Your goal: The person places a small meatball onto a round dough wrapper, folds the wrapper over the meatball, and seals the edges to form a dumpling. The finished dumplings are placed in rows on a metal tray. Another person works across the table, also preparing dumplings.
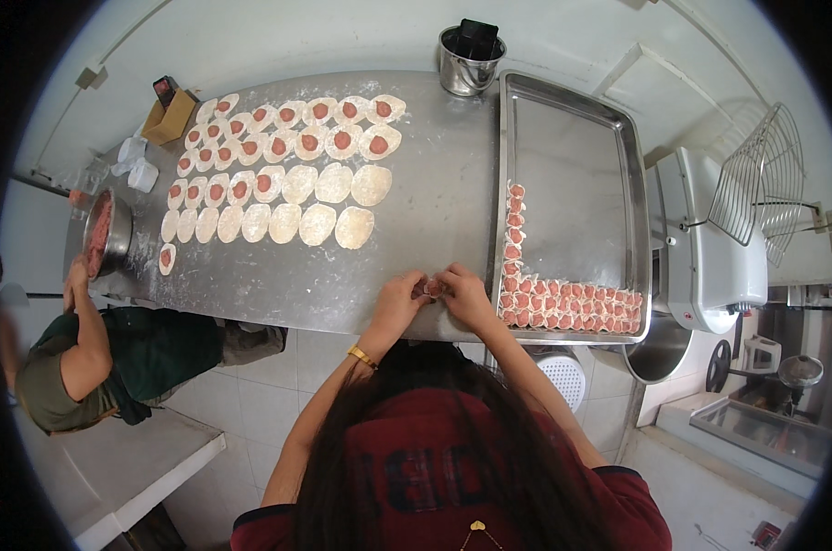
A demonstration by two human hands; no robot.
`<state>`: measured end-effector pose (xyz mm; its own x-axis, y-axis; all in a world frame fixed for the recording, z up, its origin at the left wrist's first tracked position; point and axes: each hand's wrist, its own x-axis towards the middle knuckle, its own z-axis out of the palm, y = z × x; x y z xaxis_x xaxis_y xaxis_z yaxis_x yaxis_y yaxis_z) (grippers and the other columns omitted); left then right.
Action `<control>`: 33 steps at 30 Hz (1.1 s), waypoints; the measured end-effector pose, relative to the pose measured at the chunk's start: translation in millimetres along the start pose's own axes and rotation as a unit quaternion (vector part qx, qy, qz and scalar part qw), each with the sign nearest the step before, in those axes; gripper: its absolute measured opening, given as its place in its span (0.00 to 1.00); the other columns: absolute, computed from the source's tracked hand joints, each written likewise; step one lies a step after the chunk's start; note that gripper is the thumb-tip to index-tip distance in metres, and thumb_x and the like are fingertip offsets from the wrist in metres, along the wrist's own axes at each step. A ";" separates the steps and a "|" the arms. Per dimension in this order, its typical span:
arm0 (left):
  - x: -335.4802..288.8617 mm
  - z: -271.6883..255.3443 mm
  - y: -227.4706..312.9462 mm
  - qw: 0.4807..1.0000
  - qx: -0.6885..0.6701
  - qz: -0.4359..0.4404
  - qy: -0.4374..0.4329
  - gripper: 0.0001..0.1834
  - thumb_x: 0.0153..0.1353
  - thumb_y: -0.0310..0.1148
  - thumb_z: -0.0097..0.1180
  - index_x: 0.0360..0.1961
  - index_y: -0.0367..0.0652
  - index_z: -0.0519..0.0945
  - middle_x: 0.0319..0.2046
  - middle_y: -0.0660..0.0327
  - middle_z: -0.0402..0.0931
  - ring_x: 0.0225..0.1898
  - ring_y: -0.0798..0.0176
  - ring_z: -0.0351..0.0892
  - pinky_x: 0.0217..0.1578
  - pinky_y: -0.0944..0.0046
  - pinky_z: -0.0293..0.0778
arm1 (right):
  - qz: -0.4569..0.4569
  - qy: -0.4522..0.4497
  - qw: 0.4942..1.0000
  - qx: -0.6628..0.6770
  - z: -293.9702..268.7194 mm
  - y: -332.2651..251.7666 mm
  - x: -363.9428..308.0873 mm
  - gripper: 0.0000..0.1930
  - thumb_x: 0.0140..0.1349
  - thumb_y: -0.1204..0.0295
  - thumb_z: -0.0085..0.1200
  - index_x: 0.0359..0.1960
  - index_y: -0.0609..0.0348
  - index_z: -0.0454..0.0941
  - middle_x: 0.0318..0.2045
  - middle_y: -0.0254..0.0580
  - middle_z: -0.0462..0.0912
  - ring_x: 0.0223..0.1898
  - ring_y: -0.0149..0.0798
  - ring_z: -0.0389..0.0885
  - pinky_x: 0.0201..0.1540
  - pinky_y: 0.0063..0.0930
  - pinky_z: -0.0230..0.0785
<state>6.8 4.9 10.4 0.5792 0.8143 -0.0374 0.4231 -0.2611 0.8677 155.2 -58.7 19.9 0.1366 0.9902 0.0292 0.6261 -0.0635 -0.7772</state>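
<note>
Between the fingertips of both hands is a small open-topped dumpling (432, 288) with pink meat filling, held over the table's near edge. My left hand (403, 297) pinches it from the left, and my right hand (463, 292) closes on it from the right. Beyond them, rows of round, floured dough wrappers (353, 228) lie on the steel table (434, 184). Many wrappers in the far rows carry a ball of meat filling (379, 144); others are bare. To my right, a large metal tray (572, 138) holds finished dumplings (563, 303) packed along its near side and up its left side.
At far left, a co-worker's hand (78, 272) is at a metal bowl (113, 234) of pink meat filling. A steel bucket (466, 69) stands at the back beside the tray. A cardboard box (170, 118) sits at the back left. Right of the tray is a white machine (709, 248) with a wire guard.
</note>
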 end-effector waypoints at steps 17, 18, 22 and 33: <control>5.9 10.4 -1.5 0.999 0.042 0.027 -0.022 0.14 0.44 0.26 0.62 0.34 0.38 0.74 0.30 0.52 0.75 0.33 0.50 0.76 0.33 0.58 0.73 | -0.004 0.008 1.000 0.026 -2.6 0.3 2.8 0.11 0.45 0.83 0.48 0.32 0.61 0.76 0.33 0.48 0.74 0.34 0.53 0.76 0.37 0.39 0.69; 5.9 12.7 -2.7 0.998 0.052 0.031 -0.015 0.15 0.43 0.26 0.62 0.34 0.38 0.74 0.29 0.51 0.75 0.33 0.50 0.76 0.34 0.58 0.73 | -0.009 0.011 1.000 0.018 -3.0 0.5 2.3 0.11 0.45 0.83 0.48 0.33 0.61 0.76 0.33 0.48 0.74 0.34 0.53 0.76 0.37 0.39 0.69; 3.5 9.4 -10.1 0.999 -0.033 -0.002 -0.016 0.15 0.44 0.26 0.63 0.35 0.36 0.75 0.31 0.53 0.77 0.32 0.57 0.79 0.33 0.63 0.74 | -0.071 0.021 0.997 -0.032 1.5 -1.2 -1.8 0.12 0.45 0.83 0.48 0.34 0.61 0.75 0.33 0.47 0.74 0.32 0.52 0.75 0.36 0.39 0.69; -63.9 -77.3 -35.5 0.990 -0.009 -0.108 0.088 0.13 0.44 0.23 0.63 0.33 0.35 0.77 0.27 0.57 0.78 0.29 0.66 0.79 0.31 0.68 0.75 | 0.005 0.190 0.977 0.093 -108.4 66.2 73.0 0.12 0.46 0.82 0.56 0.36 0.62 0.78 0.37 0.41 0.80 0.33 0.38 0.79 0.35 0.27 0.73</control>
<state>-99.1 2.2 20.3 0.3456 0.9281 -0.1385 0.5110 -0.0623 0.8573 289.8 -4.1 38.7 0.4395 0.8696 0.2250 0.4776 -0.0141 -0.8785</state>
